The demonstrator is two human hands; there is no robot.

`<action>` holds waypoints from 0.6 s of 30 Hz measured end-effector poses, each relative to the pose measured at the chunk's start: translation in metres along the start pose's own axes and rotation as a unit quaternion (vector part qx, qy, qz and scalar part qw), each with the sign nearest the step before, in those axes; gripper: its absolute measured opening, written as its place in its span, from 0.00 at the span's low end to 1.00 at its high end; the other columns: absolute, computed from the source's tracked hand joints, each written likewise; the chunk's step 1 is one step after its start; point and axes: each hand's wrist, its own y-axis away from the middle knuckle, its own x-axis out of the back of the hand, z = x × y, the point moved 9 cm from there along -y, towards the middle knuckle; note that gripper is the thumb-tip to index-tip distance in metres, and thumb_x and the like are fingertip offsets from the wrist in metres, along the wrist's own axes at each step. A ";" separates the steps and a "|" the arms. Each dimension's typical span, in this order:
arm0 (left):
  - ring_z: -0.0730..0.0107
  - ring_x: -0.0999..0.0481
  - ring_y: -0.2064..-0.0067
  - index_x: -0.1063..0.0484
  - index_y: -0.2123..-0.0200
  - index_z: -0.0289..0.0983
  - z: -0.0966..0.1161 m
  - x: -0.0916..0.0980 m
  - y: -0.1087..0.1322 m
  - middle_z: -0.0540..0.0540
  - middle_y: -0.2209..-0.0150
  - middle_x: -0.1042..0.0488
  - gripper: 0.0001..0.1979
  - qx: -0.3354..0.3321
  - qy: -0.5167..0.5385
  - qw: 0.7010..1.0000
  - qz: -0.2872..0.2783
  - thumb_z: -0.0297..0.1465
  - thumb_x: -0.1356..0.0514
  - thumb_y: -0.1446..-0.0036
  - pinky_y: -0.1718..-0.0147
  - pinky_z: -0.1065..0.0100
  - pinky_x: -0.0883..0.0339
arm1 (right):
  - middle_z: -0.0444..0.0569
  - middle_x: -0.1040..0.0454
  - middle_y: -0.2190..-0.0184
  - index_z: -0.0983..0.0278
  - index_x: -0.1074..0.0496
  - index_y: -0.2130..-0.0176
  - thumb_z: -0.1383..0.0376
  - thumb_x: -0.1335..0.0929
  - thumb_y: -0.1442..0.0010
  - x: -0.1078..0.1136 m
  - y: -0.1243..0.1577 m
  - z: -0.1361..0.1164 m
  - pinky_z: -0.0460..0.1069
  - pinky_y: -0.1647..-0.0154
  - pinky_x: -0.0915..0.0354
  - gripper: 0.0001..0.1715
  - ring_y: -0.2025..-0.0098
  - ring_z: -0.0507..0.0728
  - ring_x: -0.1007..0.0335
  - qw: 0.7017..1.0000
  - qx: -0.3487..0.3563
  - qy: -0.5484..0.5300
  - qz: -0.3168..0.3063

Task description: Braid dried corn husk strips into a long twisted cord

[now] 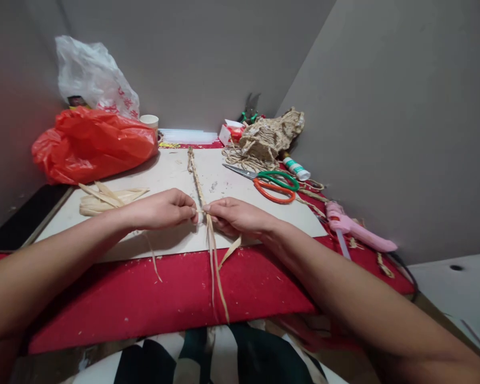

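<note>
A thin braid of dried husk strips (pixel 199 184) runs down the middle of the white board (pixel 172 165), its knotted end pointing away from me. My right hand (pixel 234 214) pinches the braid where its loose strips begin. Just left of it, my left hand (pixel 170 209) has thumb and fingers closed on a husk strip drawn out to the side. Loose husk strips (pixel 214 261) hang below my hands over the red cloth, and one short strip sticks out to the right. Behind my left wrist lies a small pile of flat husks (pixel 98 202).
Scissors (pixel 274 184) with green and orange handles lie right of the braid. Farther back sits a woven piece with cord (pixel 272 136). A pink glue gun (pixel 358 229) rests at the right edge. An orange-red plastic bag (pixel 100 141) and a paper cup (pixel 149 121) stand back left.
</note>
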 end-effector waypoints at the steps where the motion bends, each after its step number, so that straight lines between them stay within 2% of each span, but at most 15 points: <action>1: 0.79 0.44 0.82 0.28 0.74 0.34 0.006 0.008 0.006 0.53 0.83 0.38 0.10 -0.002 -0.041 0.999 0.013 0.33 0.46 0.49 0.83 0.74 0.54 | 0.34 0.51 0.87 0.64 0.44 0.79 0.55 0.35 0.43 -0.001 0.000 0.002 0.41 0.89 0.62 0.21 0.87 0.44 0.63 0.999 -0.012 -0.032 -0.009; 3: 0.78 0.41 0.81 0.29 0.75 0.34 0.018 0.029 0.019 0.51 0.81 0.35 0.10 -0.003 -0.111 0.992 0.066 0.33 0.46 0.49 0.82 0.74 0.51 | 0.33 0.53 0.87 0.63 0.46 0.79 0.55 0.34 0.45 -0.002 -0.001 0.006 0.40 0.88 0.63 0.22 0.87 0.43 0.65 0.996 -0.036 -0.080 -0.028; 7: 0.77 0.37 0.77 0.30 0.74 0.33 0.046 0.077 0.051 0.49 0.77 0.31 0.07 -0.042 -0.200 0.953 0.221 0.30 0.46 0.49 0.78 0.74 0.47 | 0.33 0.56 0.86 0.63 0.47 0.78 0.55 0.32 0.47 -0.001 -0.003 0.008 0.39 0.87 0.65 0.23 0.86 0.43 0.67 0.991 -0.047 -0.121 -0.039; 10: 0.76 0.35 0.75 0.32 0.74 0.34 0.055 0.104 0.071 0.48 0.76 0.31 0.07 -0.071 -0.209 0.935 0.278 0.30 0.47 0.48 0.76 0.74 0.44 | 0.33 0.55 0.86 0.63 0.48 0.78 0.55 0.31 0.49 -0.001 -0.005 0.010 0.40 0.87 0.64 0.24 0.85 0.43 0.66 0.987 -0.049 -0.146 -0.040; 14: 0.78 0.36 0.79 0.34 0.75 0.35 0.038 0.127 0.080 0.49 0.79 0.32 0.09 -0.053 -0.196 0.935 0.291 0.32 0.47 0.47 0.79 0.74 0.45 | 0.33 0.56 0.86 0.63 0.49 0.78 0.54 0.30 0.50 -0.007 -0.004 0.012 0.40 0.86 0.64 0.25 0.85 0.42 0.66 0.983 -0.059 -0.167 -0.053; 18: 0.75 0.34 0.80 0.35 0.78 0.35 -0.008 0.137 0.079 0.47 0.79 0.30 0.12 0.057 -0.211 0.939 0.264 0.36 0.47 0.47 0.82 0.73 0.46 | 0.32 0.56 0.87 0.62 0.50 0.78 0.53 0.30 0.49 -0.012 -0.003 0.010 0.41 0.87 0.66 0.27 0.86 0.42 0.68 0.983 -0.055 -0.161 -0.071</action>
